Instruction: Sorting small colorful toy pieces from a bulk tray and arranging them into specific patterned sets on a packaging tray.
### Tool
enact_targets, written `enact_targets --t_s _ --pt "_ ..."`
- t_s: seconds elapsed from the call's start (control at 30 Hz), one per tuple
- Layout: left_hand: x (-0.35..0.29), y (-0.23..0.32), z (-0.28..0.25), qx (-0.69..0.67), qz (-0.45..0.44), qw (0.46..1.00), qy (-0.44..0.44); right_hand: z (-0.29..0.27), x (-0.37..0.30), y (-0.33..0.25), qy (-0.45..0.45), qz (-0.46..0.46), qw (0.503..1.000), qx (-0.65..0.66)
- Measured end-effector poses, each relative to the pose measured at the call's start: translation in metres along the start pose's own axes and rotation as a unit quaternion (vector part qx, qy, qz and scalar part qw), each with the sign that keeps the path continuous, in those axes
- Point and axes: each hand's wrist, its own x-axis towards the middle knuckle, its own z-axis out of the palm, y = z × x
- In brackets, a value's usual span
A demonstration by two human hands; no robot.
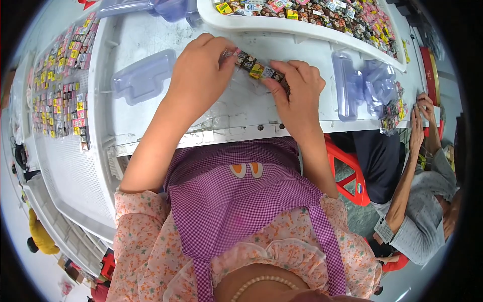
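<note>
Two bare hands are seen over a white worktable (pixel 151 35), joined by a short row of small wrapped pieces (pixel 256 68) held between them. The left hand (pixel 198 75) is closed on the far-left end of the row, its fingers curled down and pinching the pieces. The right hand (pixel 297 93) is closed on the near-right end, the thumb and forefinger pressed onto the wrappers. The row is held just above a sheet of clear film (pixel 236 105) spread on the table, near the table's middle.

An empty clear plastic tray (pixel 143 75) is set to the left of the left hand. Further clear trays (pixel 362 83) are stacked to the right of the right hand. At the far side, a white bin (pixel 302 27) is filled with many loose wrapped pieces. On the far left, ordered rows of the same pieces (pixel 63 85) are laid out. At the right edge, another person's hands (pixel 420 116) are occupied at the table's end, beside a red stool (pixel 352 171).
</note>
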Motion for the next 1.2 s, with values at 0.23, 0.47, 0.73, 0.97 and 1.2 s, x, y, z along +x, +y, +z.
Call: enact_targets --t_s 0.23,0.47,0.73,0.97,1.2 --pt "0.005 -0.003 0.003 -0.032 -0.025 0.999 -0.007 0.001 0.000 0.000 -0.003 -0.004 1.000 0.000" --pt "0.003 -0.004 0.008 0.021 -0.001 1.000 0.013 0.002 0.002 -0.004 0.010 -0.040 0.998 -0.041" --pt "-0.001 -0.008 0.005 0.004 0.024 1.000 0.009 0.012 0.015 -0.012 -0.089 -0.137 0.985 -0.047" --pt "-0.008 -0.006 0.003 0.058 0.035 0.998 -0.011 0.007 0.015 -0.011 -0.135 -0.138 0.979 -0.066" --pt "-0.018 -0.007 -0.004 0.193 0.082 0.977 -0.039 0.009 0.014 -0.009 -0.136 -0.136 0.979 -0.069"
